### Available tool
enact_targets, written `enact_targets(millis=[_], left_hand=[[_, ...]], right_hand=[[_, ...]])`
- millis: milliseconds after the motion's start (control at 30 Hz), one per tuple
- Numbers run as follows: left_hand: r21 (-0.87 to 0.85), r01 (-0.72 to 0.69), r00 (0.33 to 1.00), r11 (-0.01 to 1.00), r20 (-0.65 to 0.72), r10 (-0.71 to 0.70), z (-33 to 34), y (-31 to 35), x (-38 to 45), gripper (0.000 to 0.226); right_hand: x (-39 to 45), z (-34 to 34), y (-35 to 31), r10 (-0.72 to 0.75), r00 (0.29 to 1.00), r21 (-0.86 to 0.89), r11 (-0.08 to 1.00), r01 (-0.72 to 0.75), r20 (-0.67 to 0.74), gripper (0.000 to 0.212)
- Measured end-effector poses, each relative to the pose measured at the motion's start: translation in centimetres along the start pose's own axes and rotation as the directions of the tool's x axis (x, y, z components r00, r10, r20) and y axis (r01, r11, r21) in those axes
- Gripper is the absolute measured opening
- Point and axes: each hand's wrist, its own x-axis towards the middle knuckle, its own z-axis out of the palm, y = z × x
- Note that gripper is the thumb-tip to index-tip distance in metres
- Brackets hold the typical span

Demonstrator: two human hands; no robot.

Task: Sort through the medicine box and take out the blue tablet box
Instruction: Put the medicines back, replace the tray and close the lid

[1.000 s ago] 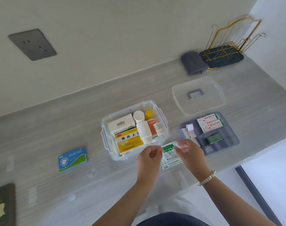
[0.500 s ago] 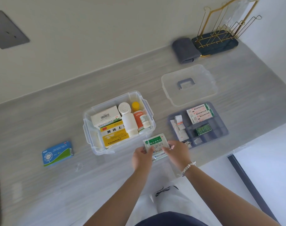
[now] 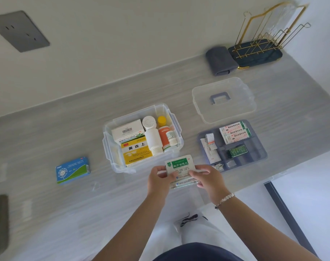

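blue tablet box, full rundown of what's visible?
The blue tablet box is a flat rectangular carton, cardboard by the look of it, blue with a green swoosh, a white dandelion-like graphic and white lettering. It looks closed and intact. It lies flat and slightly angled on the grey counter, left of the clear medicine box and apart from it. Nothing touches it but the counter; neither hand is near it.

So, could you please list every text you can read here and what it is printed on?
"LORATADINE TABLETS": blue tablet box on the counter.
"黄连上": yellow box in the medicine box.
"栀子金花丸": green-and-white sachet, held by left hand and right hand.
Barcode digits, bottle labels, tray packets: too small to read.
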Motion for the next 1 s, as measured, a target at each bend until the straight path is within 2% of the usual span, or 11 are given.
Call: enact_targets(millis=[133, 300, 467, 600, 700, 800, 867, 1000], left_hand=[[0.008, -0.081, 0.995, 0.997, 0.061, 0.08, -1.4, 0.8, -2.2, 0.031], [0.02, -0.229, 0.969, 0.973, 0.1, 0.226, -3.1, 2.3, -4.8, 0.034], [-0.051, -0.303, 0.948, 0.952, 0.088, 0.306, -5.4, 4.7, -5.4, 0.037], [-0.076, -0.362, 0.931, 0.929, 0.015, 0.364, -7.9, 6.2, -4.8, 0.039], [-0.054, -0.414, 0.907, 0.909, -0.101, 0.408, -9.8, 7.3, -3.6, 0.04], [0.101, -0.419, 0.873, 0.903, -0.23, 0.431, -11.5, 8.3, -2.3, 0.049], [0.212, -0.388, 0.86, 0.897, -0.268, 0.435, -12.3, 8.5, -1.5, 0.057], [0.37, -0.311, 0.865, 0.876, -0.272, 0.422, -12.7, 8.6, -0.2, 0.062]], right_hand=[[-2.5, -1.3, -1.6, 0.002, 0.996, 0.017, 1.0, -0.004, 0.091, 0.024], [-5.2, -1.5, -3.8, -0.037, 0.987, 0.124, 0.992, 0.017, 0.157, 0.029], [-6.7, 0.2, -6.3, -0.145, 0.973, 0.141, 0.983, 0.121, 0.178, 0.033], [-6.7, 2.8, -8.7, -0.238, 0.954, 0.076, 0.971, 0.227, 0.183, 0.033], [-5.7, 5.6, -10.7, -0.289, 0.935, 0.0, 0.955, 0.296, 0.203, 0.033], [-3.8, 8.8, -12.5, -0.291, 0.931, -0.14, 0.935, 0.326, 0.222, 0.033], [-2.5, 10.3, -13.4, -0.276, 0.928, -0.25, 0.908, 0.337, 0.25, 0.03], [0.2, 11.8, -14.2, -0.242, 0.906, -0.465, 0.794, 0.391, 0.347, 0.006]])
